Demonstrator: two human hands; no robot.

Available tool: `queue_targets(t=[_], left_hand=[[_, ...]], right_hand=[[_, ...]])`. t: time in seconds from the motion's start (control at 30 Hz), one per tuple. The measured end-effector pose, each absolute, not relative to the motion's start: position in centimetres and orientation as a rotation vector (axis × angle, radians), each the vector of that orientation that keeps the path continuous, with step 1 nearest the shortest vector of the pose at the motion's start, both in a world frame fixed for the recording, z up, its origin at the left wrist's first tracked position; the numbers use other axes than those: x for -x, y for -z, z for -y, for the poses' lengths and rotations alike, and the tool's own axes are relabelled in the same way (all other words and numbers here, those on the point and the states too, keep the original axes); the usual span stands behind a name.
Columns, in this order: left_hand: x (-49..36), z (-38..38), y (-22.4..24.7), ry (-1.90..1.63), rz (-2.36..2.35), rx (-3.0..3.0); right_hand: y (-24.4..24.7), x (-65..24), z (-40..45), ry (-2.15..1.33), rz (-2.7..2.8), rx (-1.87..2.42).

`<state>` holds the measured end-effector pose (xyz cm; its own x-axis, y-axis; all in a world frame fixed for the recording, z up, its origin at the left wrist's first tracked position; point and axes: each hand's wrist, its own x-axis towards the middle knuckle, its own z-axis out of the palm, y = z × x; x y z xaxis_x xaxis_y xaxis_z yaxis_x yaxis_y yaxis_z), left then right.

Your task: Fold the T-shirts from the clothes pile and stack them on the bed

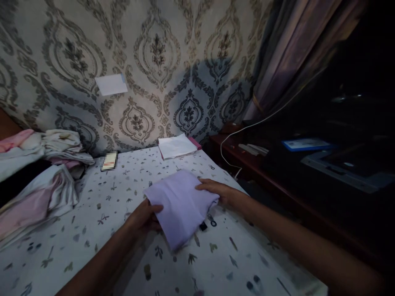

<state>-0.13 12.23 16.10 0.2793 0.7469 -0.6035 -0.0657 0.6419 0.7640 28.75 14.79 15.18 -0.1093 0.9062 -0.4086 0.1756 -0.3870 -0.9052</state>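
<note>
A lavender folded cloth (pixel 182 205) is held between my two hands, over a white bedsheet (pixel 117 222) printed with small dark motifs. My left hand (pixel 145 216) grips its left side, thumb on top and fingers underneath. On the right edge my right hand (pixel 216 191) closes in the same way, thumb above and the other fingers mostly hidden below. A small black tag (pixel 203 226) shows by the cloth's lower right edge. What kind of garment or cloth it is cannot be made out.
White sheets of paper on a pink folder (pixel 177 146) lie near the wall. A pixelated small item (pixel 109 160) lies farther left. Piled clothes (pixel 40 181) occupy the left side. At the right, a dark red table (pixel 240 152) holds a blue-edged object (pixel 308 144), with a white cable (pixel 262 121) above.
</note>
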Motion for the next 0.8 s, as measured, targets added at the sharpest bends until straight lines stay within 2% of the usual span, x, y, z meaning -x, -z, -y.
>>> queue_targets(t=[0.17, 0.5, 0.63, 0.8], left_hand=[[-0.4, -15.9, -16.9, -0.769, -1.073, -0.761], [-6.9, -35.7, -20.2, -1.058, -1.132, -1.06], [-9.3, -41.2, -17.8, -1.092, -1.233, -1.067], [-10.1, -43.9, -12.8, -1.059, -1.406, -1.068]], right_hand=[[-16.7, -29.9, -16.9, -1.629, 1.138, 1.427], [-20.8, -33.2, -32.3, -1.073, 1.214, 1.492], [-18.2, -33.9, -38.3, -0.87, 1.179, 1.645], [-13.0, -34.8, -41.6, -0.691, 1.144, 1.909]])
